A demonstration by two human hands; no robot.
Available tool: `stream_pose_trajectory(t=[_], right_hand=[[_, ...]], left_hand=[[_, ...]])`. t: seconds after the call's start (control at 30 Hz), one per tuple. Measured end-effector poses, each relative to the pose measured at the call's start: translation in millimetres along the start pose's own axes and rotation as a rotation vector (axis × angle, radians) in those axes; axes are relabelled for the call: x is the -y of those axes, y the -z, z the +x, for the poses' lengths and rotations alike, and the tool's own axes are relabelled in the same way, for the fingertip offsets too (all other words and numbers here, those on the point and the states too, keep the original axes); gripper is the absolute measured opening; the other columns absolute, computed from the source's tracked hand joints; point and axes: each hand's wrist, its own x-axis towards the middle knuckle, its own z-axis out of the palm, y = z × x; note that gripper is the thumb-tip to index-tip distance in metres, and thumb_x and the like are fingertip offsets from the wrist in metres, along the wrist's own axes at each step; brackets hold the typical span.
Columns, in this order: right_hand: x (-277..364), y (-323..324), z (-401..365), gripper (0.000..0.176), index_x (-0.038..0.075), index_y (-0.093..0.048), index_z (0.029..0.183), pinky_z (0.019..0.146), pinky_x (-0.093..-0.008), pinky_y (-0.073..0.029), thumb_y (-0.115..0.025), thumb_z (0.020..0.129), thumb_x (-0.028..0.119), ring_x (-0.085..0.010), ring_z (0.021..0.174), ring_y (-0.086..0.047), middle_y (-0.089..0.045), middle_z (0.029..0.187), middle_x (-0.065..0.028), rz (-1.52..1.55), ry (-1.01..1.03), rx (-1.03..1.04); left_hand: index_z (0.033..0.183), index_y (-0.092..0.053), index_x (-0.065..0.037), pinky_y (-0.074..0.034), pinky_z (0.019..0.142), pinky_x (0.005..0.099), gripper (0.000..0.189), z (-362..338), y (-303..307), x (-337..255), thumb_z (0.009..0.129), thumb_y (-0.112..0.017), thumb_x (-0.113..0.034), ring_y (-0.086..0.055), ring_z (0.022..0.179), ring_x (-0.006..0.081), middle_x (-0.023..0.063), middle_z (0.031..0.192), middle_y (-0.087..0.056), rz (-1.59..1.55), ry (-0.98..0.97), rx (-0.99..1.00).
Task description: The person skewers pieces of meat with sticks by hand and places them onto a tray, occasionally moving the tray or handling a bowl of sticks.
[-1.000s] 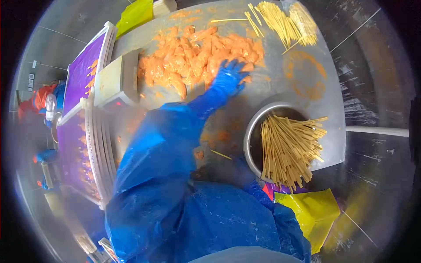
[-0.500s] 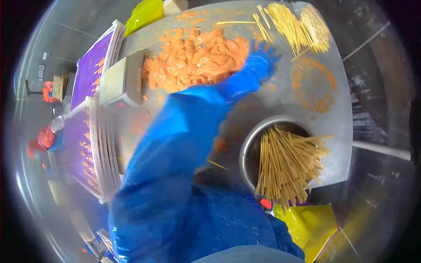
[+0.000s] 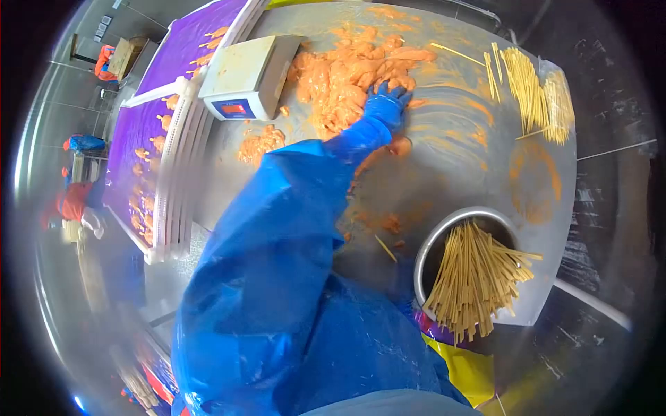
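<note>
My left hand (image 3: pixel 387 104), in a blue glove and long blue sleeve, lies on the right lower edge of a heap of raw orange-coated meat pieces (image 3: pixel 340 76). Its fingers are apart, with the tips pressed among the pieces. Orange smears streak the steel table (image 3: pixel 444 173) to the right of it. A smaller clump of meat (image 3: pixel 261 143) sits left of the sleeve. My right hand does not show. A round steel pot (image 3: pixel 420 267) near the table's front holds a thick bundle of flat wooden skewers (image 3: pixel 479 277).
A scale (image 3: pixel 239 76) with a red display stands left of the heap. Beside it, stacked white trays (image 3: pixel 182 149) carry skewered meat on purple sheets (image 3: pixel 125 163). More skewers (image 3: pixel 525 87) lie at the far right, partly in a clear bag. Other people (image 3: pixel 73 201) are in the left background.
My left hand has moved from the table at the heap's right edge onto the meat. New smears mark the table there. The camera view has shifted, showing the scale's display.
</note>
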Motion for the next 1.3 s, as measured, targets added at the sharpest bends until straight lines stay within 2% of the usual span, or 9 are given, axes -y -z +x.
stream_pose_trajectory(t=[0.1, 0.23, 0.4, 0.63, 0.83, 0.9, 1.0, 1.07, 1.3], right_hand=[[2.1, -9.8, -7.6, 0.025, 0.001, -0.056, 0.12, 0.097, -0.043, -0.04, -0.051, 0.098, 0.01, -0.0386, 0.109, -0.053, -0.057, 0.112, -0.0231, -0.123, -0.075, -0.1], [-13.1, -17.2, -6.0, 0.027, 0.0, -0.06, 0.118, 0.098, -0.0418, -0.043, -0.053, 0.099, 0.017, -0.0372, 0.112, -0.058, -0.061, 0.117, -0.0238, -0.15, -0.172, -0.188], [-37.0, -19.2, -1.4, 0.037, 0.0, -0.061, 0.122, 0.094, -0.0448, -0.046, -0.054, 0.098, 0.028, -0.0365, 0.109, -0.061, -0.064, 0.113, -0.0251, -0.423, -0.009, -0.263], [7.7, -38.6, 19.7, 0.027, 0.004, -0.062, 0.116, 0.082, -0.038, -0.049, -0.048, 0.101, 0.022, -0.0295, 0.091, -0.064, -0.066, 0.1, -0.0172, -0.396, -0.004, -0.391], [44.5, -79.9, 17.3, 0.036, 0.004, -0.056, 0.125, 0.084, -0.0431, -0.052, -0.05, 0.098, 0.027, -0.0349, 0.099, -0.064, -0.063, 0.117, -0.0183, -0.69, 0.114, 0.143], [3.0, -58.8, 33.8, 0.017, 0.009, -0.061, 0.107, 0.072, -0.0413, -0.051, -0.055, 0.094, 0.019, -0.0349, 0.09, -0.065, -0.067, 0.098, -0.0168, -0.862, 0.435, -0.381], [43.4, -32.1, 38.1, 0.017, 0.008, -0.062, 0.106, 0.072, -0.0413, -0.051, -0.055, 0.096, 0.02, -0.0342, 0.091, -0.065, -0.067, 0.099, -0.016, -0.805, 0.057, -0.405], [27.4, -48.0, 31.0, 0.017, 0.008, -0.062, 0.106, 0.073, -0.0404, -0.051, -0.056, 0.096, 0.02, -0.033, 0.089, -0.065, -0.066, 0.098, -0.0156, -0.776, 0.169, -0.345], [43.6, -96.1, 9.5, 0.024, 0.006, -0.065, 0.106, 0.083, -0.0412, -0.051, -0.057, 0.094, 0.025, -0.0307, 0.092, -0.065, -0.066, 0.1, -0.014, -0.486, 0.116, -0.251]], left_hand=[[0.142, -0.046, -0.025, -0.024, 0.109, 0.0636, 0.056, -45.9, 23.5, 22.5, 0.088, -0.056, -0.033, -0.038, 0.135, 0.0387, 0.0061, 0.143, -0.048, -0.328, -0.097, -0.19], [0.146, -0.042, -0.033, -0.021, 0.109, 0.0652, 0.058, -144.9, 43.8, 77.1, 0.089, -0.056, -0.035, -0.036, 0.138, 0.0362, 0.0076, 0.151, -0.04, -0.086, 0.028, -0.108], [0.145, -0.043, -0.03, -0.021, 0.111, 0.0645, 0.057, -229.7, 44.4, 119.0, 0.089, -0.055, -0.036, -0.032, 0.14, 0.0371, 0.0132, 0.15, -0.039, -0.308, 0.173, -0.04], [0.15, -0.035, -0.023, -0.014, 0.114, 0.0623, 0.062, -296.5, 50.5, 147.0, 0.092, -0.054, -0.036, -0.028, 0.143, 0.0371, 0.0171, 0.154, -0.031, -0.264, -0.055, -0.054], [0.146, -0.04, -0.01, -0.024, 0.116, 0.0511, 0.059, -321.7, 72.2, 141.1, 0.092, -0.055, -0.027, -0.038, 0.139, 0.0343, 0.0156, 0.15, -0.041, -0.738, -0.287, 0.107], [0.136, -0.054, -0.009, -0.034, 0.112, 0.0423, 0.046, -323.4, 79.7, 161.6, 0.09, -0.054, -0.012, -0.047, 0.131, 0.0358, 0.0172, 0.138, -0.054, -1.021, -0.067, -0.195], [0.13, -0.058, -0.008, -0.035, 0.112, 0.0444, 0.046, -321.3, 61.1, 180.6, 0.084, -0.056, -0.007, -0.05, 0.127, 0.0361, 0.0172, 0.133, -0.058, -0.838, 0.002, -0.174], [0.133, -0.057, -0.012, -0.037, 0.109, 0.0479, 0.053, -333.0, 57.3, 160.1, 0.08, -0.061, -0.009, -0.049, 0.126, 0.0363, 0.0148, 0.134, -0.056, -0.7, -0.301, -0.078], [0.124, -0.059, -0.015, -0.047, 0.087, 0.0477, 0.048, -336.2, 82.2, 125.3, 0.077, -0.065, -0.019, -0.057, 0.102, 0.0337, 0.011, 0.111, -0.061, -0.328, -0.197, 0.067]])
